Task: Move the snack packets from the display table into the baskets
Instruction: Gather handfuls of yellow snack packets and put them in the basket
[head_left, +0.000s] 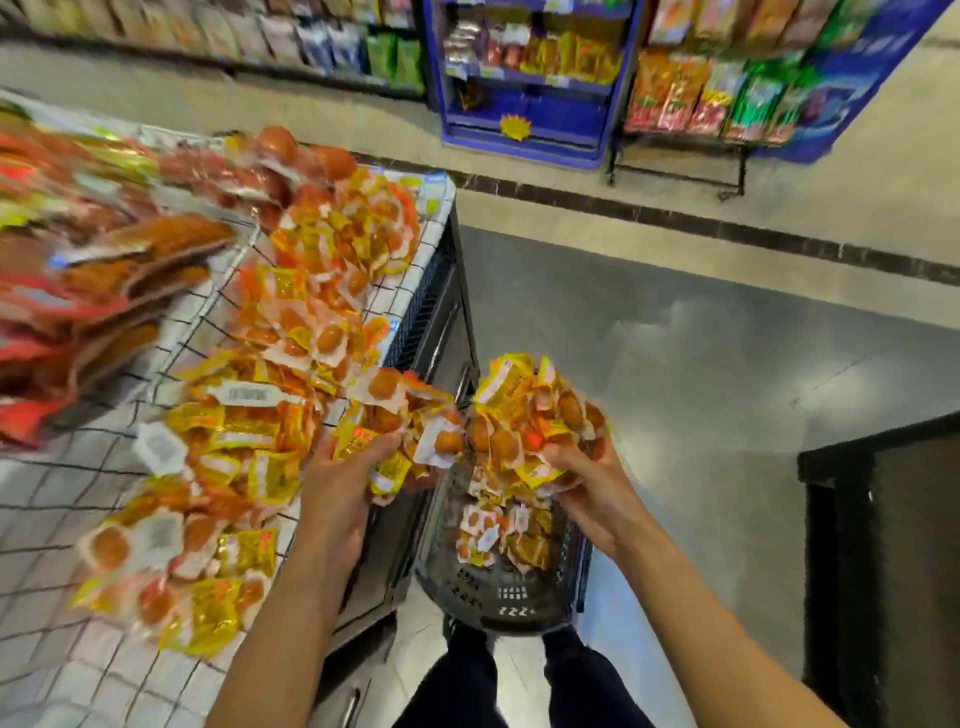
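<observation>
Yellow and orange snack packets (291, 358) lie heaped on the white checked display table (62, 519) at the left. My left hand (337, 483) grips a bunch of these packets (400, 426) at the table's right edge. My right hand (582, 478) grips a second bunch (535, 410) over a dark plastic basket (498, 603) that stands on the floor beside the table. Several packets (498, 535) lie inside the basket.
Larger red and orange packs (88, 270) are stacked on the table's left side. Blue racks of goods (524, 78) stand across the aisle. A dark box-like stand (883, 571) is at the right. Grey floor (675, 364) lies between. My legs are below the basket.
</observation>
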